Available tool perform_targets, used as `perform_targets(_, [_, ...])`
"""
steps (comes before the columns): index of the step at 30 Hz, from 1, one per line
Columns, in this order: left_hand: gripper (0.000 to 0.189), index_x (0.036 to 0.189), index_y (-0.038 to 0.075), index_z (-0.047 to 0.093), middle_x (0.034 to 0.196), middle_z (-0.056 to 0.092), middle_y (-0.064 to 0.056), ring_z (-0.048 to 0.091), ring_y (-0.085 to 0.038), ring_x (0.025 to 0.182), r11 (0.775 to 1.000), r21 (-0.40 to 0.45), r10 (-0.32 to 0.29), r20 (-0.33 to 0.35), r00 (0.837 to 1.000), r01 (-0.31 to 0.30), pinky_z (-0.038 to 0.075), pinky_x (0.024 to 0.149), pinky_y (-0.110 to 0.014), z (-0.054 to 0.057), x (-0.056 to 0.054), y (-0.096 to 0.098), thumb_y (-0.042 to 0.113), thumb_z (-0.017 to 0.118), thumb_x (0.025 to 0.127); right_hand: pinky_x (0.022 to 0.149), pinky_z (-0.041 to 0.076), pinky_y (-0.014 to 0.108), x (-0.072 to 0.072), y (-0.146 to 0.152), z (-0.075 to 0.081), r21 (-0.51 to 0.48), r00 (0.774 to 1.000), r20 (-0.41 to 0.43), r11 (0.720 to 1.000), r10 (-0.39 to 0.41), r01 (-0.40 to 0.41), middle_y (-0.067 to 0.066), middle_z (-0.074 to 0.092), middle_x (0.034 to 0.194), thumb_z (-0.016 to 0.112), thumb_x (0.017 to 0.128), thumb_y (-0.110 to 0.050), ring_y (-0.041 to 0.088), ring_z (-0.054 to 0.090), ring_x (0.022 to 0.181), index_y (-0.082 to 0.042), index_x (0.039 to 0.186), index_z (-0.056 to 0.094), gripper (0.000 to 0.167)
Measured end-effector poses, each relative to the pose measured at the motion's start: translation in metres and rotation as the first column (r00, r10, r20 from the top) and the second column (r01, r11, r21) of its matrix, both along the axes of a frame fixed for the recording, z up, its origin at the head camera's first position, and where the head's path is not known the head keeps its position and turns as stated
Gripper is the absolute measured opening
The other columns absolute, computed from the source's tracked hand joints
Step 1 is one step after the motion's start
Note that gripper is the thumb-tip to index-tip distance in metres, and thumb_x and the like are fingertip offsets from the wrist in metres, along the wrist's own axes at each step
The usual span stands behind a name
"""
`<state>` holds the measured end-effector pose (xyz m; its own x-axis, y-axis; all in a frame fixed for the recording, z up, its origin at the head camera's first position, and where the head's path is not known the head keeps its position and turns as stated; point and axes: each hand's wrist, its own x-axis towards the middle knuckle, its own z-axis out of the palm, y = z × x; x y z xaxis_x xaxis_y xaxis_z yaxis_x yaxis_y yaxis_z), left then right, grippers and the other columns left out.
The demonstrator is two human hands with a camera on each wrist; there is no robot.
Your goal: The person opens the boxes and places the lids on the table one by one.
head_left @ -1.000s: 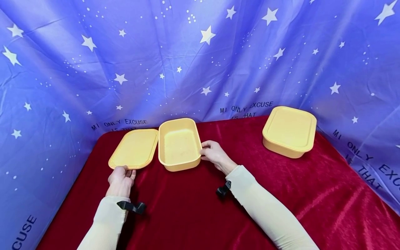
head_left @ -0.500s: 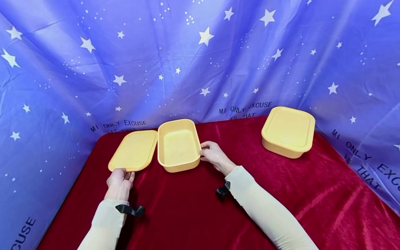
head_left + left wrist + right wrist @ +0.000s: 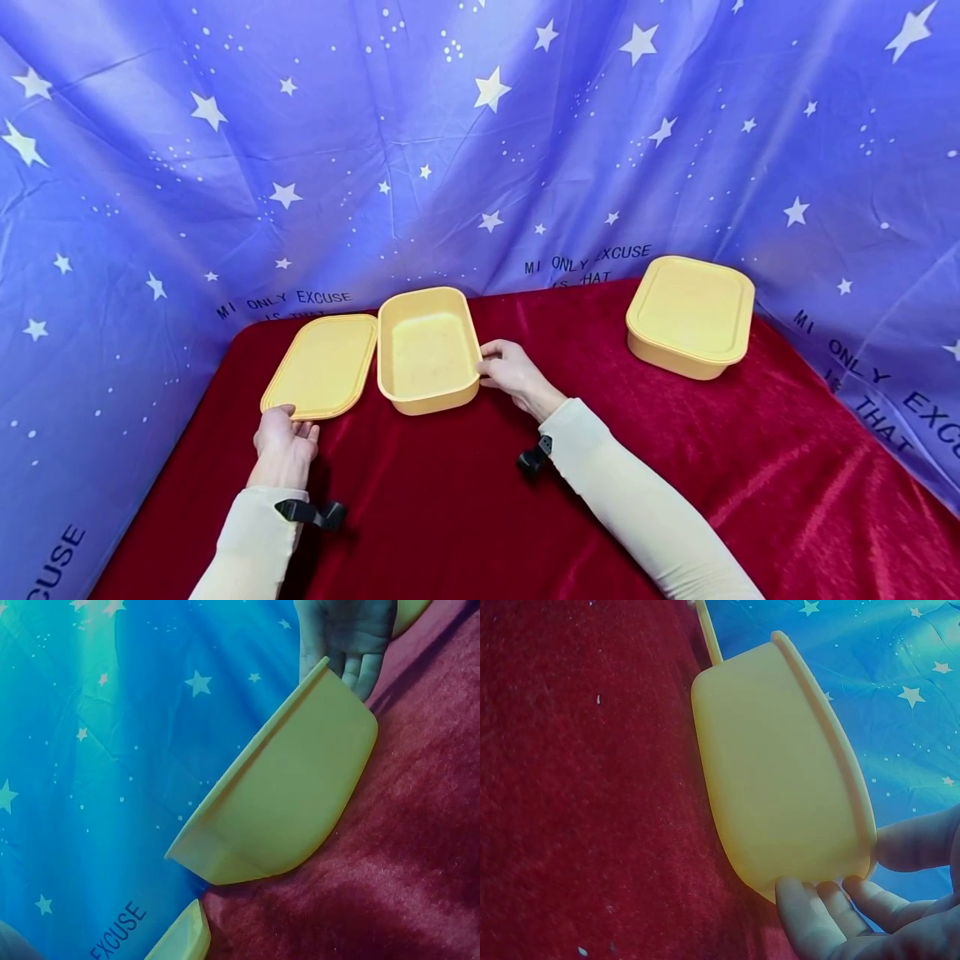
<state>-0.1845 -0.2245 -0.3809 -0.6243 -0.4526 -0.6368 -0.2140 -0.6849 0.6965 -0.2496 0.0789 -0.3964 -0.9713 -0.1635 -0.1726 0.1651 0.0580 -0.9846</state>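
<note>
Blue starred cloth (image 3: 420, 100) behind, creased; red velvet (image 3: 427, 508) below, soft, rumpled. Over right, lidded box (image 3: 690, 312), well apart. Now for the open box (image 3: 431, 354), far side of the velvet, left of centre: smooth, round-cornered, looks light, stiff, hardly fragile, best taken by the rim. Just beside it, the flat lid (image 3: 322, 362): thin, ridge-edged, possibly slippery. Pinching the open box's side wall with the right hand (image 3: 519, 379); gripping the flat lid's near edge with the left hand (image 3: 283, 446), thumb on top.

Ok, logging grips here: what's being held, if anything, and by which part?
Right hand: the open box, by the wall and rim on its right side. Left hand: at the lid's near edge; whether it grips cannot be told.
</note>
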Motion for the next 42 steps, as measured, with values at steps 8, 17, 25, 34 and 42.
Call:
perform_targets(8, [0.064,0.150,0.028,0.010,0.135,0.021,-0.003,0.031,-0.015,0.114,1.000,0.008,0.011,-0.005,1.000,-0.011,0.029,0.104,-0.029,0.003,-0.001,0.009,0.023,0.043,0.095,0.088,0.050,0.042,-0.001,0.001,-0.001,0.004,1.000,0.003,1.000,-0.006,0.006,0.023,0.053,0.110,0.053,0.088,0.005,0.024,0.061,0.089,0.012,0.120,0.047,0.033])
perform_targets(17, [0.065,0.149,0.027,0.008,0.145,0.017,0.000,0.027,-0.016,0.122,0.999,-0.016,0.028,-0.006,1.000,-0.028,0.027,0.102,-0.029,0.002,0.001,0.011,0.022,0.043,0.095,0.088,0.050,0.043,-0.002,0.001,-0.002,0.012,1.000,-0.006,1.000,0.004,-0.004,0.021,0.053,0.109,0.054,0.089,0.004,0.025,0.062,0.090,0.011,0.120,0.048,0.033])
perform_targets(25, [0.034,0.124,0.025,0.032,0.106,0.032,0.005,0.036,-0.012,0.093,0.995,-0.063,0.079,-0.006,0.997,-0.079,0.033,0.086,-0.025,0.000,0.003,0.012,0.020,0.047,0.094,0.087,0.051,0.041,-0.001,0.000,-0.002,0.008,1.000,0.000,1.000,-0.006,0.006,0.021,0.053,0.108,0.054,0.088,0.005,0.023,0.061,0.088,0.012,0.120,0.048,0.033])
perform_targets(34, [0.009,0.095,0.016,0.042,0.086,0.043,0.003,0.046,-0.008,0.074,0.988,-0.120,0.087,-0.061,0.994,-0.094,0.043,0.065,-0.017,0.001,0.000,0.013,0.011,0.048,0.091,0.088,0.050,0.043,-0.001,0.000,-0.001,0.011,1.000,-0.001,1.000,-0.007,0.007,0.020,0.053,0.107,0.054,0.088,0.005,0.023,0.061,0.087,0.012,0.120,0.048,0.034])
perform_targets(42, [0.011,0.096,0.007,0.048,0.081,0.051,0.000,0.055,-0.007,0.065,0.986,-0.149,0.049,-0.142,0.989,-0.071,0.048,0.061,-0.017,0.002,-0.004,0.023,0.001,0.048,0.087,0.088,0.050,0.043,-0.001,0.000,-0.002,0.015,1.000,-0.009,1.000,-0.005,0.005,0.019,0.053,0.106,0.054,0.088,0.004,0.021,0.061,0.085,0.011,0.119,0.048,0.033])
